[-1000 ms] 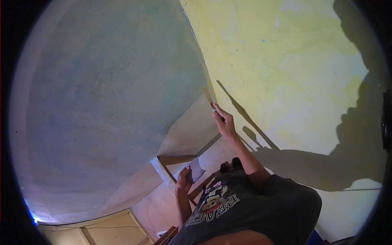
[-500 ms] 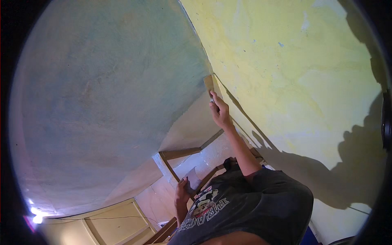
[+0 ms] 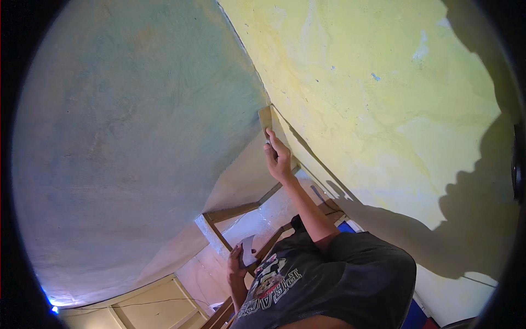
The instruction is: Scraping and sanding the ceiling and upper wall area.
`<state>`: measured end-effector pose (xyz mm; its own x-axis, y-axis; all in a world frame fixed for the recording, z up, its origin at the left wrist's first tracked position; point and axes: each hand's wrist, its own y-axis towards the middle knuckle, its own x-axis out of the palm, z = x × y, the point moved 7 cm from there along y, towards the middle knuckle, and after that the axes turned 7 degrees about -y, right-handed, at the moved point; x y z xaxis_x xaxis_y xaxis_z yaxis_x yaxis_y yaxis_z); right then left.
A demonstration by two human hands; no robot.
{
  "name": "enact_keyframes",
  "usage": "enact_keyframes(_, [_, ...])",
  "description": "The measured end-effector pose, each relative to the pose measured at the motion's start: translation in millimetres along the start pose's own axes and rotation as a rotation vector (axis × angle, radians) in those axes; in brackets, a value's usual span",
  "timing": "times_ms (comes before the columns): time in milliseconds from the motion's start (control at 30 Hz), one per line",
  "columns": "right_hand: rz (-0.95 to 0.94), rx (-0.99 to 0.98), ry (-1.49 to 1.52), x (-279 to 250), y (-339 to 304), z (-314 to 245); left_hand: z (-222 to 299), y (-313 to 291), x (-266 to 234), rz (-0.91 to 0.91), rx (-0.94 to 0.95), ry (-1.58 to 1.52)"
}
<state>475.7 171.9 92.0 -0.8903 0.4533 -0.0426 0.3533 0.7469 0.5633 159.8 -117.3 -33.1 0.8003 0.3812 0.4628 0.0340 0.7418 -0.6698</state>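
Scraper with flat tan blade (image 3: 265, 117) sits at corner between mottled blue-grey plaster wall (image 3: 137, 120) and patchy yellow wall (image 3: 361, 142); right hand (image 3: 278, 157) has fingers wrapped below the blade. Left hand (image 3: 235, 262) pinches thin curved grey plate (image 3: 248, 253). Risk: over-tilted blade could gouge yellow wall; loose left grip could drop plate.

Pinkish floor (image 3: 207, 274); wooden frame (image 3: 233, 211) above it, contact hidden.
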Motion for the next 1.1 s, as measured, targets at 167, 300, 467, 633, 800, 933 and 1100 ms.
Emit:
enact_keyframes(167, [0.018, -0.019, 0.024, 2, 1, 8, 5, -5, 34, 0.034, -0.017, -0.02])
enact_keyframes(300, [0.006, -0.02, 0.027, 0, 1, 8, 23, -12, 67, -0.048, 0.068, -0.127])
enact_keyframes(467, [0.019, -0.033, -0.04, -8, 5, 2, 41, -19, 102, -0.108, 0.154, 0.004])
enact_keyframes(633, [0.06, -0.07, -0.021, 4, -2, -8, 52, -35, 101, -0.082, 0.173, 0.047])
enact_keyframes(800, [-0.047, -0.005, -0.03, 0, 4, -2, 44, -36, 104, -0.068, 0.176, 0.025])
enact_keyframes(933, [-0.01, -0.002, 0.008, -5, 6, -9, 49, -44, 127, -0.118, 0.15, -0.155])
enact_keyframes(1100, [-0.087, -0.022, -0.036, -4, 10, -19, 51, -44, 124, -0.068, 0.169, -0.081])
